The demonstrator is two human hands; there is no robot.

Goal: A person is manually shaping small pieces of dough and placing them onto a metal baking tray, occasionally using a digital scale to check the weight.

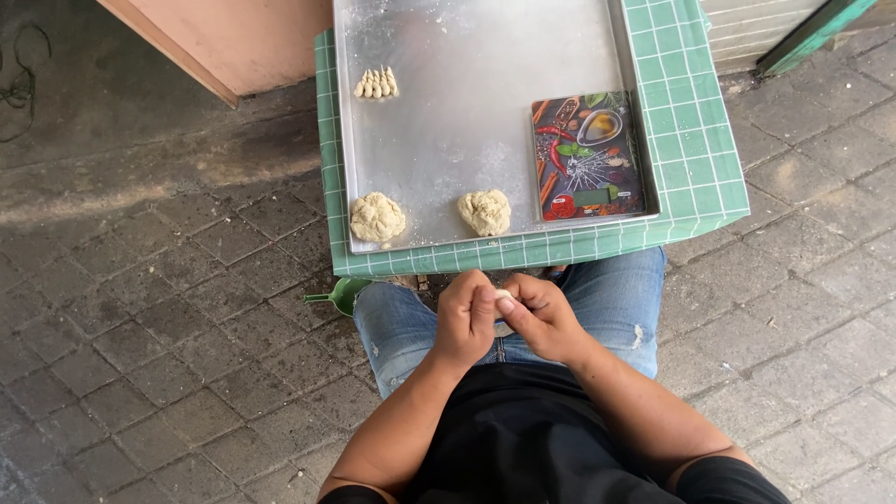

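While I sit on a low seat over a grey brick floor (159, 308), my left hand (467, 319) and right hand (544, 317) meet above my blue-jeaned lap, both closed around a small pale piece of dough (504, 296) that shows only as a sliver between my fingertips. At twelve o'clock from my hands stands a small table under a green checked cloth (695, 140), carrying a large flat metal baking tray (467, 112) dusted with flour. On the tray's near edge rest two rough beige dough lumps, one at eleven o'clock (377, 217) and one just ahead of my hands (484, 212). A rectangular kitchen scale with a colourful printed top (587, 157) lies at one o'clock, and a short row of small shaped dough pieces (376, 84) sits far up the tray at eleven o'clock. The risk, as I judge it, is that the piece slips from my fingertips: it is held over my knees, well clear of the tray, so a loose pinch would drop it onto my jeans or the bricks. Pressing too hard could squash its shape.
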